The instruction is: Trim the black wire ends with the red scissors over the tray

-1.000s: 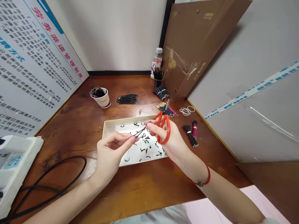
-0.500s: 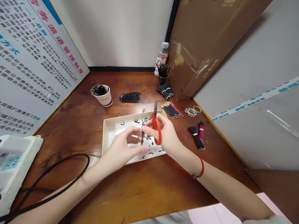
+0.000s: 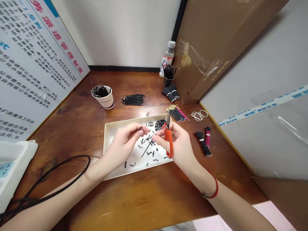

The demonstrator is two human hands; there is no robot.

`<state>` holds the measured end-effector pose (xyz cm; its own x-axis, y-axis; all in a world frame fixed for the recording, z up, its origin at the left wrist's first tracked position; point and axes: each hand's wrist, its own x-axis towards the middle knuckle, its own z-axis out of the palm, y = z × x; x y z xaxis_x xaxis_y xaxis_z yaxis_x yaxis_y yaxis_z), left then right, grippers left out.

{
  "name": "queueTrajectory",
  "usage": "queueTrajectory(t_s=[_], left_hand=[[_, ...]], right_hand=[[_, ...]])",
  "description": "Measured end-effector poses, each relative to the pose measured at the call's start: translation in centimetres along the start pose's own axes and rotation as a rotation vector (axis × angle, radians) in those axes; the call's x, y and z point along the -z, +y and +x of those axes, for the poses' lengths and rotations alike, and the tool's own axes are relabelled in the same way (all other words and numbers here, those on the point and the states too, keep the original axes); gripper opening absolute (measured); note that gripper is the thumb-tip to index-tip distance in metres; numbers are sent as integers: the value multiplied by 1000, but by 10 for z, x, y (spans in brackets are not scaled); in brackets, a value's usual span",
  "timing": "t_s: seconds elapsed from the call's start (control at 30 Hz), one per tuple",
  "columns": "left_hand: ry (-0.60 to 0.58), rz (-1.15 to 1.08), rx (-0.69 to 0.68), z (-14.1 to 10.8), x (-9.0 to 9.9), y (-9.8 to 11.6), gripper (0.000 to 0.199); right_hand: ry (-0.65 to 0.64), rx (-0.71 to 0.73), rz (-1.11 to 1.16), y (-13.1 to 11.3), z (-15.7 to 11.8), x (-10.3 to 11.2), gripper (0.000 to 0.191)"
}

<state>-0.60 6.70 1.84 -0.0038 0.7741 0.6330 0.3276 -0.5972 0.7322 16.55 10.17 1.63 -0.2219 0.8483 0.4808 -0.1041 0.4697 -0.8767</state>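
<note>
My right hand (image 3: 179, 141) holds red-handled scissors (image 3: 169, 144), their blades pointing up and away. The same hand's thumb and forefinger pinch a thin black wire (image 3: 147, 149) that slants down to the left over the box. My left hand (image 3: 124, 138) is closed in a pinch to the left of it. A small dark bit shows at those fingertips, too little to name. Both hands are above a shallow cream box (image 3: 105, 141) with a white floor. Scattered short black scraps (image 3: 149, 153) and a heap of black pieces (image 3: 160, 125) lie in it.
Behind stand a paper cup (image 3: 107, 101) of black wires, a wire pile (image 3: 132, 99), a bottle (image 3: 167, 59) and a cardboard box (image 3: 204, 48). Rubber bands (image 3: 199, 115) and tied wire bundles (image 3: 203, 143) lie right. A black cable (image 3: 79, 156) loops across my left forearm.
My hands have drawn apart, the right one moving right with the scissors. My left fingers have closed into a pinch. The black wire now slants instead of hanging upright.
</note>
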Motion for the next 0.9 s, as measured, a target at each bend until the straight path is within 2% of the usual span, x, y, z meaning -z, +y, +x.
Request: queueTrajectory(t_s=[0.1,0.27,0.37,0.47,0.6,0.77,0.9], left_hand=[[23,77,-21,-3,-2,0,4],[73,-54,80,-2,-2,0,10],[101,-63,100,-2,0,0,9],[192,-18,115,-3,1,1,5],[266,-43,178,-1,2,2,5],[284,-26,183,0,2,1,9],[281,-21,203,-1,3,1,10]], right_hand=[[6,23,-3,0,-2,-5,45],[-59,-2,15,-1,1,-11,43],[-168,14,7,-1,1,-3,33],[-257,69,-125,-1,-2,10,21],[-341,75,-261,-2,-5,20,8],[-330,58,-360,-2,-6,19,2],[-293,40,-429,-3,-5,16,9]])
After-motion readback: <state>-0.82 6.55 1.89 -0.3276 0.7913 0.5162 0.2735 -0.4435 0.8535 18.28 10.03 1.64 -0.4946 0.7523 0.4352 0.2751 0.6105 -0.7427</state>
